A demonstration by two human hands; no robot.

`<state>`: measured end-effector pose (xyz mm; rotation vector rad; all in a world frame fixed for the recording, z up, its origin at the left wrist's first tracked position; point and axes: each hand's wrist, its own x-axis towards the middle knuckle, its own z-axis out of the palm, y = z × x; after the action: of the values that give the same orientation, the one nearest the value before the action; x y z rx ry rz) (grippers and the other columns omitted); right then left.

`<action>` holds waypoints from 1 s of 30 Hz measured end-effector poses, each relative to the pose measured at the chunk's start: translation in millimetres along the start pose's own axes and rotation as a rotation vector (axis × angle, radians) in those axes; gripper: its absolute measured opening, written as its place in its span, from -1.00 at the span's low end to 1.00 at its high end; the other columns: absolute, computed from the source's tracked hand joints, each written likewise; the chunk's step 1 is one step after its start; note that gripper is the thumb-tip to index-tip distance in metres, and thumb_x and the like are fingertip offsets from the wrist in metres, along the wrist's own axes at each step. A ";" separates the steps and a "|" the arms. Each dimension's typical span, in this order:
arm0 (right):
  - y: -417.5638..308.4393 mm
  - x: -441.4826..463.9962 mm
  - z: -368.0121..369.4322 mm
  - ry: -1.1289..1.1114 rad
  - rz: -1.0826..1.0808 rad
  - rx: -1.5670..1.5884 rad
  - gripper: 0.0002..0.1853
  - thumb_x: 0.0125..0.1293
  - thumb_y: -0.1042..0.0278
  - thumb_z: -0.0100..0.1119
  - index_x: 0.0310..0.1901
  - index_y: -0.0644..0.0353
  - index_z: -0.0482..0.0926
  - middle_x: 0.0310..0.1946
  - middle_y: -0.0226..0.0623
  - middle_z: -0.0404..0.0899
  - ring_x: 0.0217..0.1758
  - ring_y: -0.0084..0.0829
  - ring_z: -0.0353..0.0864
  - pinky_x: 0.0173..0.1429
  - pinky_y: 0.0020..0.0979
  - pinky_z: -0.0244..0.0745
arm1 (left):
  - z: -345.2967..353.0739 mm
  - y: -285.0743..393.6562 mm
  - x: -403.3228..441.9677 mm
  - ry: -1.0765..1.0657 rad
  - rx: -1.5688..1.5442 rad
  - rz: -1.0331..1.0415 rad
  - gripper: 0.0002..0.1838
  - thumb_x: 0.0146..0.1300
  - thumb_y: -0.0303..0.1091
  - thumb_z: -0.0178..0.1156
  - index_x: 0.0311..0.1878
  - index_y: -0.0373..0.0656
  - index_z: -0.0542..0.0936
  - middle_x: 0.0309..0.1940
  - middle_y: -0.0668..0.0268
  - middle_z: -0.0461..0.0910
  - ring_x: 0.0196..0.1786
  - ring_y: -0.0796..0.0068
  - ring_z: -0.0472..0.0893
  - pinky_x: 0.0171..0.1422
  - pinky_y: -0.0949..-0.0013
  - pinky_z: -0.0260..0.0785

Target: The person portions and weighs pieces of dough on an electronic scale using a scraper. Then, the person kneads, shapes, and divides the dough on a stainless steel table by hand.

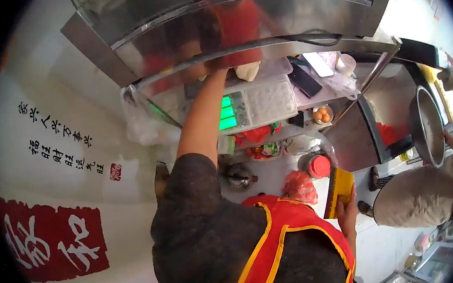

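Note:
My left arm reaches up to a counter under a steel hood [301,13]. The hood's lower edge hides my left hand, so its fingers do not show. Close to that wrist lies a cream-coloured lump [247,71], perhaps cloth or dough. Below it is a tray with a clear lid [271,103], with bright green strips at its left side. Low on the right, my right hand [347,210] is closed around a flat, yellow rectangular object [340,190] with a dark edge. I cannot make out its exact kind.
A phone [305,81], a bowl of eggs [322,115] and a red-lidded jar [319,166] are around the counter. A kettle [239,176] stands lower down. At right another person [422,192] holds a large metal basin [427,125].

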<state>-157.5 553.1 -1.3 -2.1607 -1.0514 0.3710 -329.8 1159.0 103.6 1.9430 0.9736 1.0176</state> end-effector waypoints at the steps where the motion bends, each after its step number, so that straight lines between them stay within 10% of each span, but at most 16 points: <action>1: 1.1 1.6 1.4 -0.010 0.040 -0.036 -0.18 0.27 0.49 -0.04 0.51 -0.13 -0.18 -0.13 0.17 0.61 -0.17 0.15 0.65 -0.11 -0.02 0.57 | -5.4 -0.8 -1.8 0.021 0.105 0.062 -0.41 0.21 -0.05 0.28 0.21 -0.19 0.43 0.18 0.16 0.48 0.18 0.24 0.49 0.28 0.14 0.35; 4: -6.8 7.8 -0.7 -0.100 0.188 0.087 -0.17 0.20 0.62 -0.05 0.49 -0.08 -0.07 0.09 0.12 0.51 0.12 0.06 0.57 0.15 -0.16 0.48 | -33.5 -6.5 -16.9 0.084 0.401 0.214 -0.39 0.21 -0.04 0.28 0.23 -0.19 0.42 0.21 0.15 0.46 0.21 0.23 0.46 0.31 0.15 0.32; 11: 2.7 25.8 11.3 -0.115 -0.003 0.073 -0.18 0.21 0.62 -0.07 0.50 -0.08 -0.08 0.06 0.13 0.53 0.05 0.12 0.59 0.09 -0.12 0.48 | -85.5 -26.0 -39.3 0.053 0.774 0.351 -0.34 0.21 -0.02 0.27 0.28 -0.19 0.39 0.26 0.14 0.41 0.29 0.21 0.40 0.38 0.15 0.25; 23: -10.3 36.0 15.5 -0.067 -0.241 0.030 -0.19 0.30 0.57 -0.06 0.51 -0.05 -0.17 -0.03 0.12 0.58 -0.20 0.10 0.66 -0.14 -0.13 0.58 | -69.7 -26.6 -49.0 -0.130 0.463 0.083 -0.20 0.13 -0.03 0.34 0.38 -0.13 0.27 0.39 0.06 0.25 0.43 0.13 0.23 0.48 0.20 0.10; 30: -14.2 33.5 9.0 -0.118 -0.107 0.016 -0.19 0.30 0.57 -0.05 0.51 -0.07 -0.18 0.04 0.15 0.54 -0.08 0.15 0.62 -0.04 -0.10 0.55 | -66.0 -0.9 -57.1 0.154 0.660 0.179 -0.41 0.19 -0.09 0.27 0.23 -0.14 0.40 0.19 0.16 0.44 0.23 0.16 0.41 0.29 0.21 0.26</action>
<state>-149.3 589.3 3.5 -2.0788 -1.2199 0.4591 -410.4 1126.9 112.4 2.5511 1.3668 1.0390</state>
